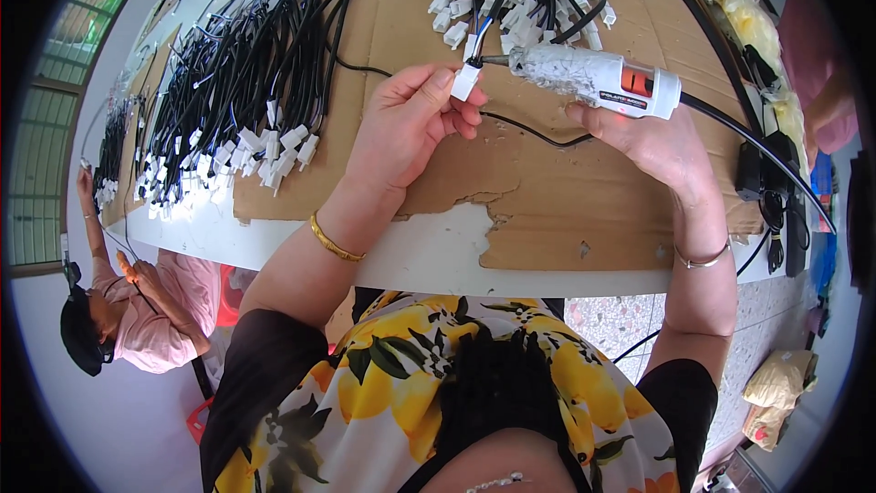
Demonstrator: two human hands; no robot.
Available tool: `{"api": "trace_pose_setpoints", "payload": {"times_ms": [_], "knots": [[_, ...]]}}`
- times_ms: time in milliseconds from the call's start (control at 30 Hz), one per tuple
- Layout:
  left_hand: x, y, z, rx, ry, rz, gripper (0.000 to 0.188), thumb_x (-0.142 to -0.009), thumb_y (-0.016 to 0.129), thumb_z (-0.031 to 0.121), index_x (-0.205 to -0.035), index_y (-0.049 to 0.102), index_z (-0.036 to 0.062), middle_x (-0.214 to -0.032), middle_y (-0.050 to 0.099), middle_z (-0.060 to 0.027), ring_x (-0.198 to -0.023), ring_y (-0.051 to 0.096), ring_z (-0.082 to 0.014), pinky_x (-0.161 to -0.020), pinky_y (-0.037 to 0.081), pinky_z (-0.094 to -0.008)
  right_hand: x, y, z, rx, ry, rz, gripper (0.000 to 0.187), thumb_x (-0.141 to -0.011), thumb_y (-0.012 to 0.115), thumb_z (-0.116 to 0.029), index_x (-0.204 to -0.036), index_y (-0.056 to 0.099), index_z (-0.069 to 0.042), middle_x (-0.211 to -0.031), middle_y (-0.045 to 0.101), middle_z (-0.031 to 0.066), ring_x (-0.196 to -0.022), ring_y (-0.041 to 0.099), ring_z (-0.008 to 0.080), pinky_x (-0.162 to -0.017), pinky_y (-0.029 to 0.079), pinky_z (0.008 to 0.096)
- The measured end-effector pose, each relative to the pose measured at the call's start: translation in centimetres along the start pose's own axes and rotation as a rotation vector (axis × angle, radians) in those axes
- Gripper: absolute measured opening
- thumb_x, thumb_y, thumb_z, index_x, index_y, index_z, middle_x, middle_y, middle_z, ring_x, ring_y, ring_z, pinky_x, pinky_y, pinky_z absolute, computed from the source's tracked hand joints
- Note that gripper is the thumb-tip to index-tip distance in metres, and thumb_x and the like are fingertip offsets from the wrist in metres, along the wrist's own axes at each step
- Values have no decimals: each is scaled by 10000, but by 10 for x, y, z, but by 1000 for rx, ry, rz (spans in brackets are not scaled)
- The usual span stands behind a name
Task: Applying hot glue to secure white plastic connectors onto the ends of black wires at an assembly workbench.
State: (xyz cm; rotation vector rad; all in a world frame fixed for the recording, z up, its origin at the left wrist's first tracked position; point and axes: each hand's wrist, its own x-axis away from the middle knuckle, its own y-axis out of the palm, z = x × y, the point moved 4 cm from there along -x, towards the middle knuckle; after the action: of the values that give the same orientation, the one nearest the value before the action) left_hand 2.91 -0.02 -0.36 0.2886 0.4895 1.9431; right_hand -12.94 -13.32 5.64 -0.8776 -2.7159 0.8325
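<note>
My left hand (415, 110) pinches a white plastic connector (465, 82) on the end of a black cable, between thumb and fingers. Blue and white wires run into the connector's top. My right hand (648, 137) is wrapped round a white hot glue gun (584, 75), its barrel pointing left. The gun's nozzle (495, 60) meets the connector where the wires enter; whether glue is coming out is too small to tell. Just beyond lies a bundle of black cables with white connectors (525, 14). To the left, a larger pile of similar cables (265, 64) is spread out.
Torn brown cardboard (566, 228) covers much of the white table (420, 246). The gun's black cord (757, 141) trails off right, near black power adapters (776, 164). A co-worker (151, 310) in pink sits at the left, and another person's arm (826, 114) shows at far right.
</note>
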Motion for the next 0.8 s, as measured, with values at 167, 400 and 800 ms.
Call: {"api": "trace_pose_setpoints", "payload": {"times_ms": [167,400,800], "knots": [[-1,-2,0,6,-2,-7,251,-898,424,166,-1004,521,-39,-839,590,-115,-684,542,-156,-610,461,-273,-2,1,-1,121,29,-51,305,-688,639,-306,-894,616,-83,-708,619,75,-623,572,174,-643,459,269],[-1,-1,0,-24,-2,-7,250,-902,412,163,-1003,525,-35,-834,577,-104,-673,521,-153,-585,427,-260,-1,-1,1,153,51,-37,301,-694,631,-307,-913,621,-102,-764,630,78,-682,583,174,-664,456,272],[-1,-3,1,14,65,30,207,-863,491,95,-1023,541,-27,-894,603,-124,-668,522,-127,-577,441,-252,0,-1,-6,39,52,-4,266,-675,693,-190,-853,585,-26,-713,596,23,-644,491,73,-628,426,225]]}}
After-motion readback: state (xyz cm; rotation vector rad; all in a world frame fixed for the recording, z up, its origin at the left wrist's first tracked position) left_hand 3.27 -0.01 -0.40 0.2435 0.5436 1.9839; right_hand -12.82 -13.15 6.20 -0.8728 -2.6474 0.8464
